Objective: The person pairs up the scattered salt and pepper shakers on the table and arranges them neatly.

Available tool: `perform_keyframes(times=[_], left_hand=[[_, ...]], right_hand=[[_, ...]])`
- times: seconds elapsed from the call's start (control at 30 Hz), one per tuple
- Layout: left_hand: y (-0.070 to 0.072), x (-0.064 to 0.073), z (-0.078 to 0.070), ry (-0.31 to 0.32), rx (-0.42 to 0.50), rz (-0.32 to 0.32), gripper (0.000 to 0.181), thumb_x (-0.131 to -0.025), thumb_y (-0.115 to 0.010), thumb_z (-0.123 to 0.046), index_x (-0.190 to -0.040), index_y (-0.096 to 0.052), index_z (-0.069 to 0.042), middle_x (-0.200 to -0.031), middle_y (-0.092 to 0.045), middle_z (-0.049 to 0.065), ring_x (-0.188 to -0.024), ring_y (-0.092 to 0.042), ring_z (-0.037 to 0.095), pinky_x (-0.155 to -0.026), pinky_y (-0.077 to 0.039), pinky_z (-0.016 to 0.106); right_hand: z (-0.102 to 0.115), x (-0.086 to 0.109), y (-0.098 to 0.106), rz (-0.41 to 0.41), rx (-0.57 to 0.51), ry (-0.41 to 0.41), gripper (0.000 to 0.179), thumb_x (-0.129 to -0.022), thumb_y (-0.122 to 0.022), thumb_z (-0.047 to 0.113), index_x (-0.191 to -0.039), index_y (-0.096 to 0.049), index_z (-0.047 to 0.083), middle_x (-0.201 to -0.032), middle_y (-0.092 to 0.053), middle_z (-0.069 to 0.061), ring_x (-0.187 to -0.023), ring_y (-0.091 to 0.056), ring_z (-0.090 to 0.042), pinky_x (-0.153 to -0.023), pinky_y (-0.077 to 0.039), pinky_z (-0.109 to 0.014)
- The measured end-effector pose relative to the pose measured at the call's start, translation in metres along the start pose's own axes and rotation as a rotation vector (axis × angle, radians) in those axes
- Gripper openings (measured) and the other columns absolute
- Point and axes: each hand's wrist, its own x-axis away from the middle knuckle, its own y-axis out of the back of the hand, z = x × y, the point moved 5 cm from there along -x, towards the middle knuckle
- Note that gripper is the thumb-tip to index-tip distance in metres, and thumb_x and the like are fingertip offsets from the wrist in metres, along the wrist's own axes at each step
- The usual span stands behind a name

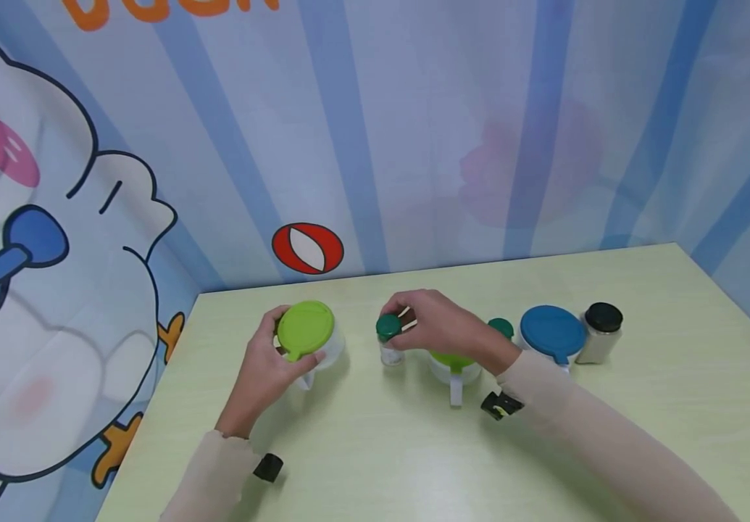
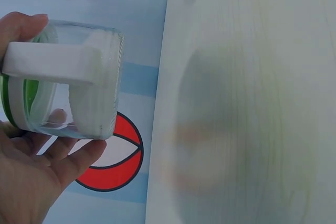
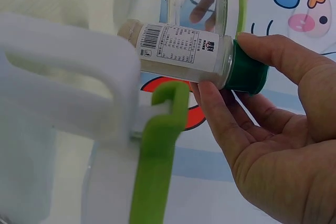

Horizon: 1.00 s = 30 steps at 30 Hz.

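My left hand grips a clear jar with a lime-green lid and a white handle, fingers and thumb spread around its sides. The left wrist view shows this jar just above the table, with white contents at its bottom. My right hand holds a small seasoning bottle by its dark green cap and upper part. Its printed label and barcode face the right wrist camera. Right beside this hand stands a second green-lidded jar, partly hidden under the forearm.
Behind the right forearm shows another green-capped bottle. Farther right stand a blue-lidded jar and a black-capped bottle. The pale wooden table ends at a printed cartoon backdrop.
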Motion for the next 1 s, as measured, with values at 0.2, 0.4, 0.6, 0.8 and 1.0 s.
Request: perform_keyframes(times=[0.2,0.4,0.6,0.8,1.0], left_hand=[[-0.007,0.004,-0.006,-0.021,0.025,0.013,0.087,-0.080,-0.087,-0.023,-0.149,-0.036,-0.010,-0.145,-0.047,0.008,-0.131,-0.047,0.030,-0.104,-0.048,0.058],[-0.014,0.009,-0.009,-0.028,0.058,0.027,0.086,-0.079,-0.088,-0.020,-0.148,-0.037,-0.011,-0.145,-0.047,0.007,-0.131,-0.047,0.028,-0.105,-0.048,0.058],[-0.023,0.011,-0.012,-0.030,0.053,0.039,0.087,-0.078,-0.089,-0.021,-0.148,-0.037,-0.011,-0.144,-0.048,0.006,-0.130,-0.048,0.028,-0.103,-0.049,0.058],[-0.033,0.014,-0.015,-0.013,0.062,0.054,0.088,-0.077,-0.089,-0.018,-0.147,-0.037,-0.010,-0.143,-0.048,0.007,-0.130,-0.048,0.029,-0.105,-0.047,0.058],[-0.042,0.016,-0.015,-0.004,0.052,0.063,0.089,-0.076,-0.090,-0.018,-0.146,-0.037,-0.011,-0.142,-0.049,0.006,-0.130,-0.049,0.028,-0.106,-0.048,0.055]], right_hand=[[-0.002,0.004,-0.001,0.002,-0.004,0.027,0.032,-0.088,-0.079,0.016,-0.118,-0.068,0.013,-0.113,-0.068,0.002,-0.113,-0.067,-0.021,-0.090,-0.058,-0.033],[-0.003,0.008,-0.002,-0.005,-0.004,0.047,0.033,-0.088,-0.079,0.015,-0.119,-0.068,0.012,-0.113,-0.069,0.002,-0.112,-0.068,-0.021,-0.090,-0.059,-0.032],[-0.005,0.012,-0.002,-0.011,0.013,0.061,0.036,-0.088,-0.079,0.014,-0.122,-0.067,0.011,-0.114,-0.069,0.000,-0.112,-0.069,-0.021,-0.089,-0.059,-0.031],[-0.005,0.015,-0.004,-0.015,0.030,0.067,0.041,-0.089,-0.078,0.013,-0.127,-0.065,0.008,-0.117,-0.069,-0.002,-0.111,-0.069,-0.022,-0.088,-0.059,-0.030],[-0.007,0.019,-0.005,-0.029,0.027,0.073,0.042,-0.089,-0.078,0.011,-0.129,-0.064,0.006,-0.118,-0.068,-0.004,-0.108,-0.069,-0.021,-0.086,-0.059,-0.029]])
